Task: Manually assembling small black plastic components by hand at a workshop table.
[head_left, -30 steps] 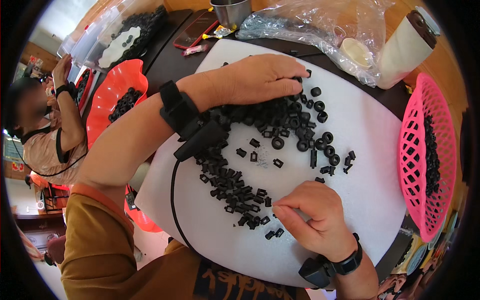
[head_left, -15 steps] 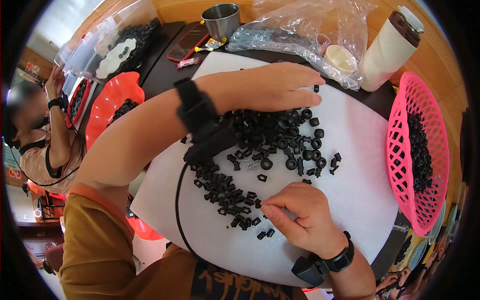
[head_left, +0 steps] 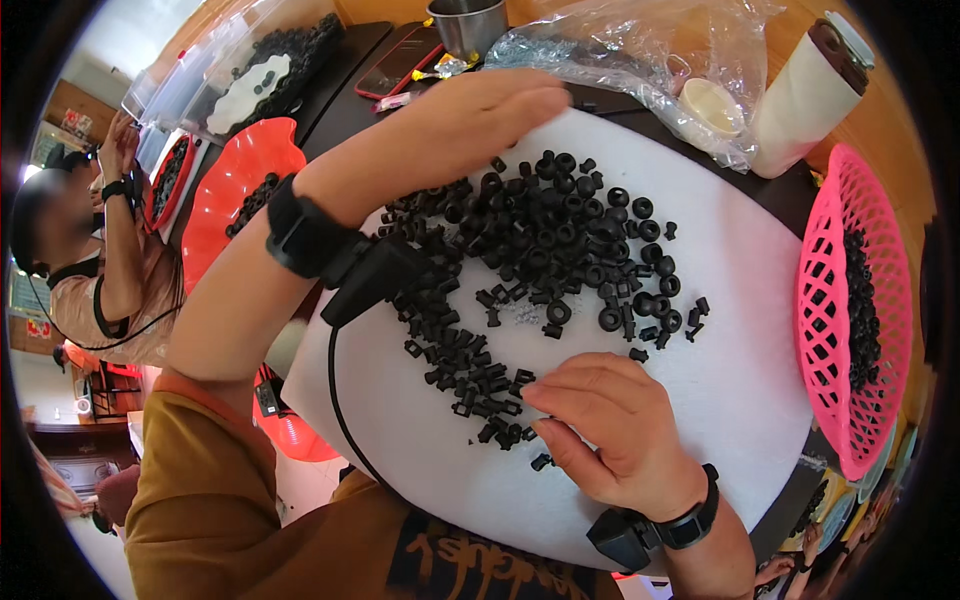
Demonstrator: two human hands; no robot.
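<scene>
A heap of small black rubber parts [head_left: 545, 225] lies on a white foam sheet [head_left: 730, 350]. Some parts are round with a hole, others are short and spool-like. My left hand [head_left: 500, 105] reaches over the far side of the heap, fingers stretched out flat, holding nothing that shows. At the near end of a trail of the spool-like parts [head_left: 460, 370] is my right hand [head_left: 615, 425]. Its thumb and index finger are apart, with the fingertips right beside the nearest parts. I see nothing held between them. Each wrist wears a black strapped device.
A pink lattice basket [head_left: 808, 330] with black parts stands at the right. Along the back are a metal cup [head_left: 470, 28], a phone [head_left: 400, 62], a plastic bag [head_left: 600, 50] and a bottle [head_left: 810, 100]. At left, a red dish [head_left: 215, 195] sits near another person [head_left: 120, 260].
My left hand has moved left and back, uncovering more of the heap. My right thumb and index finger have come apart beside the trail of parts. The view has shifted slightly.
</scene>
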